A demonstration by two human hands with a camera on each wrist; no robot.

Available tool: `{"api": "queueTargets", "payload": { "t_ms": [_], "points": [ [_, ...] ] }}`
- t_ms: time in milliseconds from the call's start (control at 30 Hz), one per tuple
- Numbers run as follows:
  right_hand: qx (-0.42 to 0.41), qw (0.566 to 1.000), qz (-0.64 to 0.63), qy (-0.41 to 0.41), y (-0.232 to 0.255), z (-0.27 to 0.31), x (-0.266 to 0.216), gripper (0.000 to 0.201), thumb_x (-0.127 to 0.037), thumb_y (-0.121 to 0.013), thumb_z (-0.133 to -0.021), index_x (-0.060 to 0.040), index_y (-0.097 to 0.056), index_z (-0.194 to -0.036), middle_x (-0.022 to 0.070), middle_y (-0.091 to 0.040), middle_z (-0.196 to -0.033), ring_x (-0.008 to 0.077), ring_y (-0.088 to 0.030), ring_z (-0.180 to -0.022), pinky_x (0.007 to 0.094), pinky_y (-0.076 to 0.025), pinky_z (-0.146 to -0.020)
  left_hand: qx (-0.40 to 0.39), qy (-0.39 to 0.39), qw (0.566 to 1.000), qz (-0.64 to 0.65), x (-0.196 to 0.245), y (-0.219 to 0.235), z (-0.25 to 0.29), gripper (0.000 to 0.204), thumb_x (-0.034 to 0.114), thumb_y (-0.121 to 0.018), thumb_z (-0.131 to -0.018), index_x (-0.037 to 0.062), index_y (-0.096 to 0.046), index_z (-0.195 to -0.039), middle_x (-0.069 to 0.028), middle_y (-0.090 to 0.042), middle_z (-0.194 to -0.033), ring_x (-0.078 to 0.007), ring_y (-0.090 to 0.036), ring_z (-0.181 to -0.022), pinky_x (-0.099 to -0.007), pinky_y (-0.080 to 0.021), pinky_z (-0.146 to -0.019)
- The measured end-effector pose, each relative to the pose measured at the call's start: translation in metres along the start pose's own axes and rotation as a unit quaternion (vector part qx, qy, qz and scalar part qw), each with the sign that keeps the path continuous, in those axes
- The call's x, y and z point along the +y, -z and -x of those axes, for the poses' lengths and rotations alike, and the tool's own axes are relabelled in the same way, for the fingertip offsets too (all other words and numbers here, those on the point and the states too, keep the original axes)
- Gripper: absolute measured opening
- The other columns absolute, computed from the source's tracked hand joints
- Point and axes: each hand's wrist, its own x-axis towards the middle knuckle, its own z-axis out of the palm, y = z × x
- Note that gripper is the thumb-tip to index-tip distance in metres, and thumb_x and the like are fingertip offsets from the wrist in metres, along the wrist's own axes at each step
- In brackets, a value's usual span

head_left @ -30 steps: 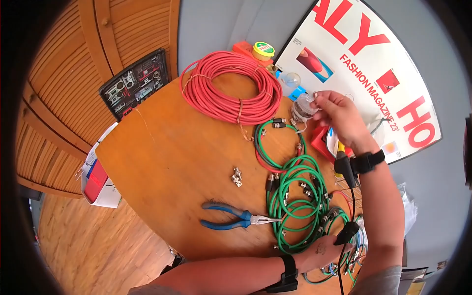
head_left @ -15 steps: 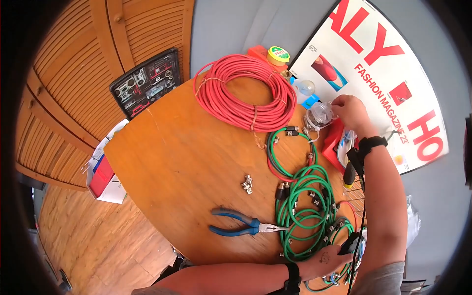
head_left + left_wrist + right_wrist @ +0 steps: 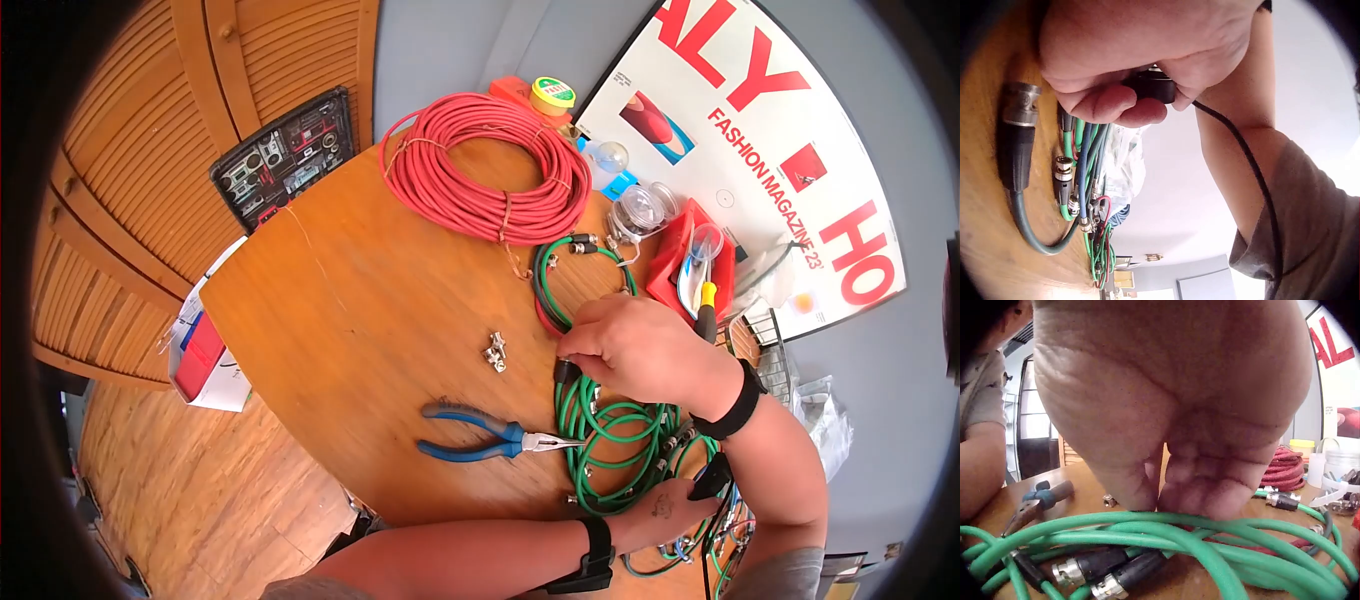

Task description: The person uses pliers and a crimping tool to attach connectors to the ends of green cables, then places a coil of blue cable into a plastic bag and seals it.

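Left hand (image 3: pixel 665 512) gripping black piece (image 3: pixel 1155 89) | right hand (image 3: pixel 650 352) reaching over green cables (image 3: pixel 1213 564), fingertips hiding, hold: can't tell | pliers (image 3: pixel 512 438) lying alongside

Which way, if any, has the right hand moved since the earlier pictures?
Yes: against the poster in the head view, the right hand moved down and left, from the clear jar to the green cables.

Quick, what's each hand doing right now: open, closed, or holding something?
Left hand: closed, holding a black piece with a cord.
Right hand: curled over the green cables; whether it pinches anything cannot be told.
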Motion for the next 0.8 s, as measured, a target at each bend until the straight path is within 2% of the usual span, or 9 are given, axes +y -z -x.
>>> {"api": "queueTargets", "payload": {
  "t_ms": [167,233,267,300,333,367,433,667,800],
  "points": [
    [-0.011,0.998,0.052,-0.026,0.000,-0.009,-0.017,0.022,-0.008,-0.062,-0.079,-0.0117,-0.068,-0.099,0.0081,-0.063,-0.088,0.0306,-0.065,-0.083,0.0416,-0.054,-0.072,-0.009,0.003,1.000,0.005,0.008,0.003,0.005,0.049,0.046,-0.056,-0.095,0.0007,-0.049,-0.077,-0.0030,-0.047,-0.060,-0.0112,-0.047,-0.054,-0.0313,-0.039,-0.050],
    [0.007,0.998,0.058,-0.014,-0.004,-0.019,-0.029,0.024,-0.007,-0.059,-0.080,-0.0115,-0.066,-0.102,0.0083,-0.063,-0.091,0.0302,-0.065,-0.086,0.0408,-0.054,-0.073,-0.028,0.004,1.000,0.007,0.004,0.002,0.001,0.047,0.043,-0.055,-0.096,-0.0036,-0.054,-0.090,-0.0041,-0.048,-0.061,-0.0126,-0.049,-0.054,-0.0320,-0.040,-0.051],
    [0.026,0.998,0.063,-0.001,-0.006,-0.024,-0.033,0.027,-0.006,-0.056,-0.081,-0.0114,-0.065,-0.105,0.0085,-0.062,-0.094,0.0298,-0.065,-0.088,0.0400,-0.054,-0.073,-0.028,0.004,1.000,0.006,-0.001,0.001,-0.002,0.047,0.043,-0.055,-0.096,-0.0036,-0.054,-0.090,-0.0041,-0.048,-0.061,-0.0126,-0.049,-0.054,-0.0320,-0.040,-0.051],
    [0.027,0.998,0.062,0.000,-0.008,-0.029,-0.035,0.027,-0.006,-0.056,-0.081,-0.0114,-0.065,-0.105,0.0085,-0.062,-0.094,0.0298,-0.065,-0.088,0.0400,-0.054,-0.073,-0.019,-0.003,1.000,0.009,-0.005,0.000,-0.005,0.045,0.041,-0.054,-0.096,-0.0044,-0.055,-0.099,-0.0048,-0.049,-0.063,-0.0135,-0.050,-0.054,-0.0321,-0.041,-0.052],
    [0.048,0.997,0.055,0.041,-0.012,-0.034,-0.036,0.027,-0.005,-0.054,-0.081,-0.0106,-0.065,-0.104,0.0088,-0.061,-0.095,0.0294,-0.065,-0.090,0.0393,-0.054,-0.074,-0.010,-0.009,1.000,0.013,-0.010,-0.001,-0.008,0.046,0.039,-0.053,-0.097,-0.0052,-0.056,-0.108,-0.0054,-0.050,-0.065,-0.0143,-0.051,-0.055,-0.0322,-0.042,-0.053],
    [0.068,0.993,0.046,0.081,-0.016,-0.038,-0.035,0.027,-0.003,-0.052,-0.081,-0.0098,-0.065,-0.104,0.0091,-0.060,-0.097,0.0290,-0.064,-0.092,0.0386,-0.054,-0.075,-0.008,-0.008,1.000,0.014,-0.010,-0.002,-0.009,0.046,0.039,-0.053,-0.097,-0.0052,-0.056,-0.108,-0.0054,-0.050,-0.065,-0.0143,-0.051,-0.055,-0.0322,-0.042,-0.053],
    [0.046,0.995,0.038,0.078,-0.022,-0.043,-0.030,0.027,-0.003,-0.052,-0.081,-0.0090,-0.065,-0.104,0.0095,-0.060,-0.096,0.0291,-0.064,-0.093,0.0390,-0.054,-0.075,-0.007,0.013,1.000,0.018,-0.012,-0.002,-0.010,0.049,0.039,-0.054,-0.096,-0.0040,-0.053,-0.120,-0.0062,-0.053,-0.067,-0.0150,-0.053,-0.057,-0.0321,-0.043,-0.054],
    [-0.021,0.999,0.042,0.020,-0.020,-0.046,-0.020,0.025,-0.006,-0.055,-0.082,-0.0078,-0.064,-0.105,0.0106,-0.060,-0.097,0.0318,-0.062,-0.095,0.0410,-0.053,-0.078,-0.011,0.032,0.999,0.021,-0.007,-0.002,-0.007,0.050,0.040,-0.054,-0.096,-0.0043,-0.053,-0.119,-0.0057,-0.054,-0.068,-0.0147,-0.053,-0.058,-0.0320,-0.043,-0.055],
    [0.025,0.998,0.053,0.011,-0.014,-0.044,-0.027,0.025,-0.009,-0.063,-0.079,-0.0081,-0.065,-0.104,0.0094,-0.061,-0.098,0.0315,-0.060,-0.099,0.0403,-0.053,-0.080,-0.001,0.025,1.000,0.018,-0.006,-0.003,-0.005,0.049,0.041,-0.054,-0.096,-0.0041,-0.054,-0.116,-0.0047,-0.053,-0.066,-0.0145,-0.053,-0.054,-0.0316,-0.043,-0.052]
  ]
}}
